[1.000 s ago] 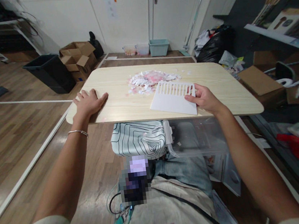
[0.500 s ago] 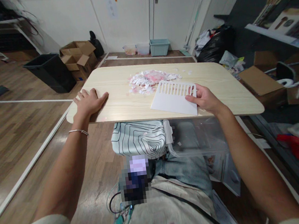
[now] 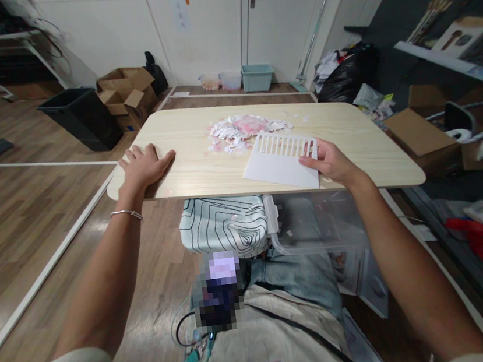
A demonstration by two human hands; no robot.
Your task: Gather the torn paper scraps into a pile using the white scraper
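Note:
My left hand (image 3: 143,167) lies with its fingers spread on the left end of a pale wooden tabletop (image 3: 203,171). In my right hand (image 3: 332,161) is a white plastic scraper (image 3: 280,168), gripped at its right end with the thumb on top; the other fingers are partly hidden behind it. A row of slots runs along the scraper's far edge, and its body rests on or just over the near part of the tabletop. Right behind it lies a loose heap of white and pink paper scraps (image 3: 241,127), with a few bits scattered around.
Under the tabletop's near edge are a patterned fabric item (image 3: 224,224) and a clear plastic box (image 3: 317,221). A black bin (image 3: 84,121) and open cardboard boxes (image 3: 127,92) stand at the far left. To the right are a black bag (image 3: 343,77) and another carton (image 3: 422,129).
Almost nothing differs. Both hands, the scraper and the scrap heap keep their places; the view has only shifted very slightly.

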